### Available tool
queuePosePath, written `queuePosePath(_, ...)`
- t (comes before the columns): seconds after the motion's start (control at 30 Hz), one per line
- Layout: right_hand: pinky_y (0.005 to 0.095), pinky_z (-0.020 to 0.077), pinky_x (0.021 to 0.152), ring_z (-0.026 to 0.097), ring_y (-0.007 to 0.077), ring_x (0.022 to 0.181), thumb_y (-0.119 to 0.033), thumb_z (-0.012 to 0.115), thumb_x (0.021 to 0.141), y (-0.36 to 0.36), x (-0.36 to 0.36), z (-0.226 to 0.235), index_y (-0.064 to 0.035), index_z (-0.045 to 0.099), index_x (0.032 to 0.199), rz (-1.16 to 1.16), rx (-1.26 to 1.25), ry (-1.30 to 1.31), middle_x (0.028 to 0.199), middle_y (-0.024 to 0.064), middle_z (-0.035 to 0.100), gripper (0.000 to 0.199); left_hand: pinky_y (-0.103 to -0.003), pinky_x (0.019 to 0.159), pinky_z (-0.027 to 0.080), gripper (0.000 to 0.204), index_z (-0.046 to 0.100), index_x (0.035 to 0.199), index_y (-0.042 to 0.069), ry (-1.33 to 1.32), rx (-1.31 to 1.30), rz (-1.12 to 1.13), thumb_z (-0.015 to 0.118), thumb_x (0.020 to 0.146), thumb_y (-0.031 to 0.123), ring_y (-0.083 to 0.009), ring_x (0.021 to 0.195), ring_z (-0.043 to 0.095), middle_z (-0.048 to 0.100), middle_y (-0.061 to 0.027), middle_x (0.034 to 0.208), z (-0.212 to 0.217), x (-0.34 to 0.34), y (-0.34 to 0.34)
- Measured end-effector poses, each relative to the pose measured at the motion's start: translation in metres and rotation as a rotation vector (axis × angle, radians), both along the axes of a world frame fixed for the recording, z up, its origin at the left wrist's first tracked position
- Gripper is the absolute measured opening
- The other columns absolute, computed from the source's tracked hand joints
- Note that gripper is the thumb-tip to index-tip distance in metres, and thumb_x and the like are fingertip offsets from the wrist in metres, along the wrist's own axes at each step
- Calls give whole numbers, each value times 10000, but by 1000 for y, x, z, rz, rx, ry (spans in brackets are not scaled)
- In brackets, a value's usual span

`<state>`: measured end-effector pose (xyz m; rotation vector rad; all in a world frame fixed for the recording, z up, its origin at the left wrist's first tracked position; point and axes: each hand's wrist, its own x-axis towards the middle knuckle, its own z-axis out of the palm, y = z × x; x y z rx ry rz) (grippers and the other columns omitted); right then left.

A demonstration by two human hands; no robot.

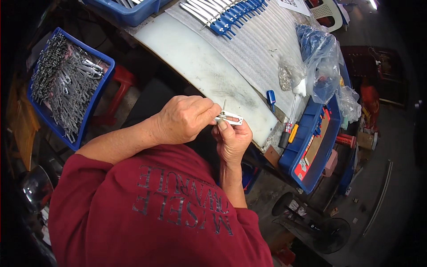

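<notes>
Hands together over the near table edge, which we take as the clock's hub. Our right hand [235,139] clamps a white slotted piece [234,121], thumb on its six o'clock side, fingers mostly hidden behind. The holed end pokes out beyond the thumb tip, toward three o'clock. Our left hand [189,116] closes in at the nine o'clock end, fingers bunched; what they pinch is hidden, so we cannot tell if they grip the piece itself. Thin metal pin [224,104] stands up beside the left fingertips, toward twelve.

Around us: blue-handled pieces [231,18] in a row at twelve; small blue part [271,97] at two, on the white tabletop [209,66]; yellow-handled tool [293,133] near three; blue bin [316,165] between three and four; blue tub [98,104] of metal parts [73,84] between nine and ten.
</notes>
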<state>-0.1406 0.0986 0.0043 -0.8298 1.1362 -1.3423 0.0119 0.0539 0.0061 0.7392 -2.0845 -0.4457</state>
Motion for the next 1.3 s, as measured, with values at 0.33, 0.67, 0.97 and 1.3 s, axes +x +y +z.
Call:
queuePosePath(0.33, 186, 404, 510, 489, 73, 551, -79, 574, 828, -1, -20, -5, 22, 548, 884, 26, -62, 38, 704, 55, 579, 118, -322, 515, 450, 259, 549, 900, -20, -101, -13, 32, 628, 666, 59, -248, 626, 565, 538, -103, 716, -1, 5, -6)
queuePosePath(0.67, 207, 408, 512, 480, 86, 540, -117, 544, 852, -3, -29, -4, 22, 543, 881, 34, -85, -26, 689, 73, 578, 142, -324, 506, 439, 256, 542, 894, -25, -112, -16, -6, 628, 669, 63, -248, 608, 549, 529, -104, 706, 1, 3, -4)
queuePosePath(0.97, 205, 346, 425, 403, 74, 442, -101, 579, 821, -6, -25, 5, -3, 533, 757, -9, 49, 126, 566, 40, 509, 127, -325, 518, 442, 258, 544, 895, -16, -69, -7, -55, 636, 666, 60, -250, 618, 553, 532, -105, 718, -4, 3, -6)
queuePosePath(1.3, 205, 304, 385, 363, 74, 402, -76, 564, 817, -10, -17, 3, -4, 522, 734, -99, 45, 112, 523, 41, 487, 117, -339, 530, 431, 296, 525, 911, 13, -139, 44, -55, 654, 660, 102, -247, 618, 526, 491, -83, 697, -1, 0, -11)
